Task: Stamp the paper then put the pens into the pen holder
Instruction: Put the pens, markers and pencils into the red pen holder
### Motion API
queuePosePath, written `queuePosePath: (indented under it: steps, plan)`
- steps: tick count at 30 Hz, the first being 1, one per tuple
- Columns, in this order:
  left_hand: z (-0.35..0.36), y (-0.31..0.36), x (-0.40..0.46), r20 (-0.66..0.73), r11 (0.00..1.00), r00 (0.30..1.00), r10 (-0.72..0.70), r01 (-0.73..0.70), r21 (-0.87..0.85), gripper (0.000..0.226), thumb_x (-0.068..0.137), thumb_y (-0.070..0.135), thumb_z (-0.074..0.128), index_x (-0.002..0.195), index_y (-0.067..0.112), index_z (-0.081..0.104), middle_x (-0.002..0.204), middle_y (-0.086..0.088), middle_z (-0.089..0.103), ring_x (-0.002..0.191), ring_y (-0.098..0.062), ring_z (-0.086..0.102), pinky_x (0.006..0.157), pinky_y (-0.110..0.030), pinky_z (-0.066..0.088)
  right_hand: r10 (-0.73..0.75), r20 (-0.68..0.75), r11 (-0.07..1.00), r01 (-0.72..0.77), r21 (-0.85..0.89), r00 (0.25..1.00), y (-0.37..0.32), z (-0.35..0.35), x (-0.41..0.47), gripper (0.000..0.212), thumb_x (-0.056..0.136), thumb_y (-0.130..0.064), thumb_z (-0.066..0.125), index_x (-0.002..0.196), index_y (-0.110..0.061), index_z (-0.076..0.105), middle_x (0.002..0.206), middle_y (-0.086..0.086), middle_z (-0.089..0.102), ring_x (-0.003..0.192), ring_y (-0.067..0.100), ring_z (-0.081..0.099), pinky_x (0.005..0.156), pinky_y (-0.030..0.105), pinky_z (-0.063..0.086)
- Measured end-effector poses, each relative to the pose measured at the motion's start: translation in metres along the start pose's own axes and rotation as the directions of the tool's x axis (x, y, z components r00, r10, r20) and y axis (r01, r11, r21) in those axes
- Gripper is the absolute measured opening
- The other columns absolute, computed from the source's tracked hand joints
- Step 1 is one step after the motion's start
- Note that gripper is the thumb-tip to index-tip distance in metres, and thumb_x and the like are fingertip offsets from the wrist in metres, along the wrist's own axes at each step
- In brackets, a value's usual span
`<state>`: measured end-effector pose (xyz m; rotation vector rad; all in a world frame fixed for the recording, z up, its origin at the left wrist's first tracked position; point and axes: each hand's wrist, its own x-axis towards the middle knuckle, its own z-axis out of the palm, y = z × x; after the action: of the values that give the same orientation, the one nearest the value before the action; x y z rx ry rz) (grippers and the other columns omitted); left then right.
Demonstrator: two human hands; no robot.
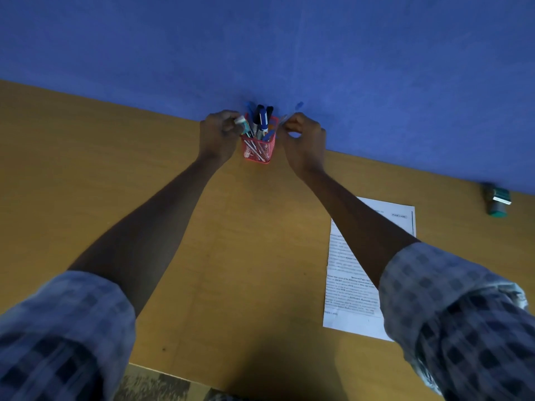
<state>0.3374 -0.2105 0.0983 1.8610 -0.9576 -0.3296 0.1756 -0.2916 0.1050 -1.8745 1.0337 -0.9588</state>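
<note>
A red mesh pen holder [258, 150] stands at the far edge of the wooden desk [202, 256], against the blue wall, with several pens [262, 120] upright in it. My left hand [217, 134] is at the holder's left rim, its fingers closed on a pale, teal-tipped pen [242, 124] that angles into the holder. My right hand [304, 138] is at the right rim, pinching a clear pen with a blue cap [291, 112] that slants up to the right. A printed paper [351, 299] lies on the desk at the right, partly under my right forearm.
A green stamp [497, 199] lies on its side at the far right of the desk, by the wall. The desk's near edge runs along the bottom, with patterned floor [156, 386] below it.
</note>
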Motion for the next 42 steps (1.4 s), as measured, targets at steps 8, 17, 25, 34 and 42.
queuePosePath:
  steps: [8, 17, 25, 34, 42]
  plan:
    - [0.017, -0.001, 0.016, 0.055, 0.992, 0.997, 0.047, -0.053, 0.113, 0.019, 0.084, 0.016, 0.069, 0.096, 0.003, 0.076, 0.092, -0.012, 0.075, 0.082, -0.013, 0.066, 0.07, -0.025, 0.05, -0.035, 0.054, 0.992, 0.041, -0.121, 0.998, 0.003, 0.014, 0.02, 0.011, 0.085, -0.021, 0.066, 0.08, -0.012, 0.07, 0.08, -0.005, 0.074, 0.079, 0.006, 0.069, 0.068, 0.031, 0.058]
    - [0.025, 0.006, 0.023, 0.173, 0.868, 0.984, 0.052, -0.13, 0.48, 0.024, 0.086, 0.028, 0.059, 0.089, 0.009, 0.074, 0.087, -0.013, 0.067, 0.099, -0.036, 0.053, 0.075, -0.038, 0.039, -0.02, 0.105, 0.963, 0.047, -0.267, 0.994, 0.01, 0.024, 0.028, 0.019, 0.082, -0.028, 0.067, 0.097, -0.017, 0.07, 0.086, 0.001, 0.074, 0.079, 0.02, 0.07, 0.069, 0.035, 0.059]
    - [0.019, 0.005, 0.022, 0.161, 0.899, 0.987, 0.029, -0.096, 0.427, 0.029, 0.08, 0.026, 0.05, 0.084, 0.015, 0.076, 0.085, -0.007, 0.075, 0.092, -0.034, 0.06, 0.086, -0.045, 0.047, -0.11, 0.116, 0.982, 0.126, -0.142, 0.987, 0.002, 0.03, 0.034, 0.024, 0.085, -0.014, 0.07, 0.107, -0.008, 0.065, 0.09, 0.007, 0.073, 0.079, 0.019, 0.071, 0.074, 0.04, 0.061]
    - [0.024, 0.0, 0.018, 0.172, 0.924, 0.984, 0.036, -0.099, 0.369, 0.031, 0.081, 0.014, 0.044, 0.083, -0.001, 0.071, 0.104, -0.018, 0.059, 0.095, -0.033, 0.058, 0.075, -0.029, 0.042, -0.2, 0.149, 0.934, 0.235, -0.268, 0.968, 0.006, 0.034, 0.03, 0.019, 0.096, -0.026, 0.056, 0.099, -0.009, 0.064, 0.081, 0.008, 0.073, 0.074, 0.024, 0.07, 0.069, 0.044, 0.058]
    - [0.023, -0.012, 0.014, 0.088, 0.942, 0.996, 0.021, -0.049, 0.331, 0.019, 0.079, 0.006, 0.061, 0.09, 0.005, 0.075, 0.108, -0.013, 0.059, 0.087, -0.025, 0.062, 0.074, -0.021, 0.041, -0.107, 0.147, 0.947, 0.146, -0.287, 0.983, 0.001, 0.028, 0.038, 0.014, 0.093, -0.02, 0.06, 0.088, -0.007, 0.065, 0.08, 0.009, 0.072, 0.072, 0.023, 0.069, 0.065, 0.033, 0.057]
